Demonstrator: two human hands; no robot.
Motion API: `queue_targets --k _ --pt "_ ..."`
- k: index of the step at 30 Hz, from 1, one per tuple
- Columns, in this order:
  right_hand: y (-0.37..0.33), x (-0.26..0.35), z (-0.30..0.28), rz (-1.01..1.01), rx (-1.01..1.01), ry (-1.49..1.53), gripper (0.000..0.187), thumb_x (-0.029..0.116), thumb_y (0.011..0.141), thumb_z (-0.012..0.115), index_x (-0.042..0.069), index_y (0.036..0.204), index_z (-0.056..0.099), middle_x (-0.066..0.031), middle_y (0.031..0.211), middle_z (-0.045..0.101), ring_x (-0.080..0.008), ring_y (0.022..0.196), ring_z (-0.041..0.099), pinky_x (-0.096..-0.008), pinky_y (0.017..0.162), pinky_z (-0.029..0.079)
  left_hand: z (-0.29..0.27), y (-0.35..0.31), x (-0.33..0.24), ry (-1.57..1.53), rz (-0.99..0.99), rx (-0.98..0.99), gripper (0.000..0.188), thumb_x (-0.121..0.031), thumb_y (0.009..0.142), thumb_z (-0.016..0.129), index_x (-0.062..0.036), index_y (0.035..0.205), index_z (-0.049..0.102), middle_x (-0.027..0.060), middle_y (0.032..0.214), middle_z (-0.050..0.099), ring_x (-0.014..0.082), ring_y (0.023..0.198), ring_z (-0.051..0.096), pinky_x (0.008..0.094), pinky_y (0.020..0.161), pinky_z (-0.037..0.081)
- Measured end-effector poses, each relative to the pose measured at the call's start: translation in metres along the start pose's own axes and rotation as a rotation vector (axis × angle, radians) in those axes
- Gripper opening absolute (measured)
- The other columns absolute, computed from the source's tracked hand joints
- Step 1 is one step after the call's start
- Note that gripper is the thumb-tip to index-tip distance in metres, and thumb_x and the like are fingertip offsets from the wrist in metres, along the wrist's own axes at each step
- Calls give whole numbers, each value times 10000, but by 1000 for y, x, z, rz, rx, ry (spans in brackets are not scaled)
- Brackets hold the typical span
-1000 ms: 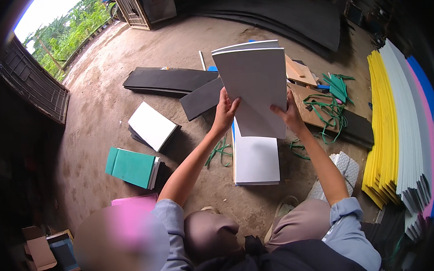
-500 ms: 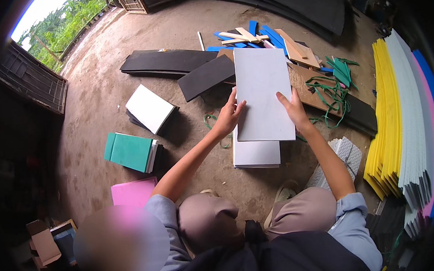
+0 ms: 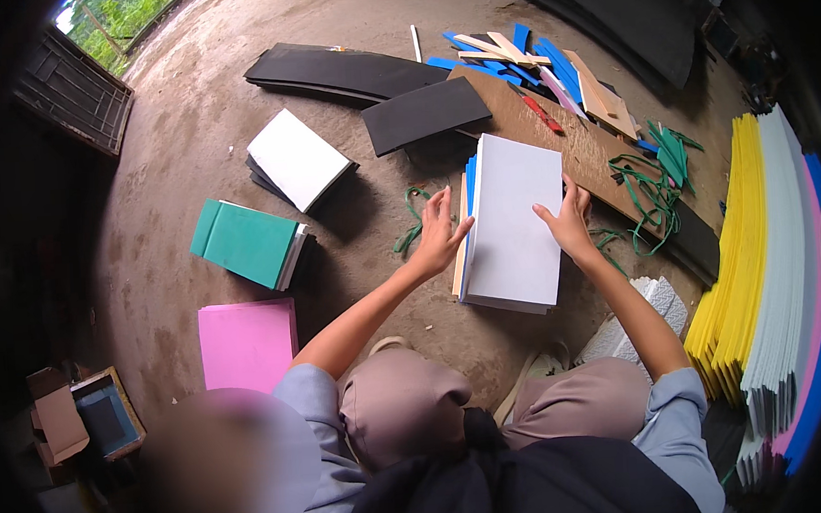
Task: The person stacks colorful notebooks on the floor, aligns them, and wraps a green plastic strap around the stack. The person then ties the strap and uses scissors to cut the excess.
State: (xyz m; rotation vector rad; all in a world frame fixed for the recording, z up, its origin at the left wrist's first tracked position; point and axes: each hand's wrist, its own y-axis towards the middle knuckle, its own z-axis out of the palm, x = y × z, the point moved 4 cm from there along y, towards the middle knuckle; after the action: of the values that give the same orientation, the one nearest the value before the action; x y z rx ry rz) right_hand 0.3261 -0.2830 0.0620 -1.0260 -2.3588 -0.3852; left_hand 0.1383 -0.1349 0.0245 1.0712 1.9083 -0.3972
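Observation:
A stack of foam sheets (image 3: 516, 223) lies on the floor before me, white on top, with blue and tan layers showing along its left side. At its left side is my left hand (image 3: 439, 238), fingers spread, thumb close to the edge. My right hand (image 3: 568, 222) is at the right edge, its thumb over the white top sheet and its fingers apart beside it. Neither hand is wrapped round anything. Beyond the stack, a red cutter knife (image 3: 540, 112) rests on a brown board (image 3: 504, 98).
To the left are a white-topped stack (image 3: 299, 160), a green-topped stack (image 3: 247, 242) and pink sheets (image 3: 248, 344). Black sheets (image 3: 345, 74) and blue and tan offcuts (image 3: 521, 56) lie ahead. Green strips (image 3: 648, 188) are tangled at right, near standing yellow sheets (image 3: 731, 258).
The white sheets in my hands have come down onto the stack. My hands have loosened from a grip to spread fingers at its sides. The view has shifted, uncovering the red knife.

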Motion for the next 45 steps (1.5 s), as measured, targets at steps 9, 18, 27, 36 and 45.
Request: queue_targets --k 9,18,27,36,45 --pt "119 213 122 -456 429 166 520 295 797 575 -8 1194 431 -224 1190 400 -342 1141 390 -386 960 327 -202 4 140 57 -354 -666 692 -323 839 523 87 1299 210 260 1242 295 383 1164 297 401 998 245" --pt "146 254 313 -212 621 13 676 276 792 570 -95 1277 280 -303 1290 316 -361 1214 337 -373 1005 283 -217 32 237 -161 -1015 -420 886 -369 754 593 138 1300 114 327 1303 243 432 1208 270 437 1014 245" --pt "178 246 335 -102 613 244 476 239 798 590 -69 1136 458 -207 1037 565 -265 927 571 -329 807 433 -224 39 225 -287 -962 -711 726 -356 718 610 65 1219 294 252 1285 174 382 1203 178 431 1016 198" --pt "162 256 318 -97 522 239 449 131 746 627 -55 1123 467 -210 1089 535 -266 1020 525 -332 864 408 -216 35 238 -402 -1325 -688 818 -431 721 572 -24 1315 184 228 1291 234 351 1214 212 439 1006 214" --pt "164 250 179 -22 789 440 824 383 706 642 -36 1305 262 -257 1242 374 -295 1167 396 -354 944 334 -184 61 171 -837 -563 -625 498 -387 919 382 42 1161 305 195 1107 475 200 964 511 299 849 408"
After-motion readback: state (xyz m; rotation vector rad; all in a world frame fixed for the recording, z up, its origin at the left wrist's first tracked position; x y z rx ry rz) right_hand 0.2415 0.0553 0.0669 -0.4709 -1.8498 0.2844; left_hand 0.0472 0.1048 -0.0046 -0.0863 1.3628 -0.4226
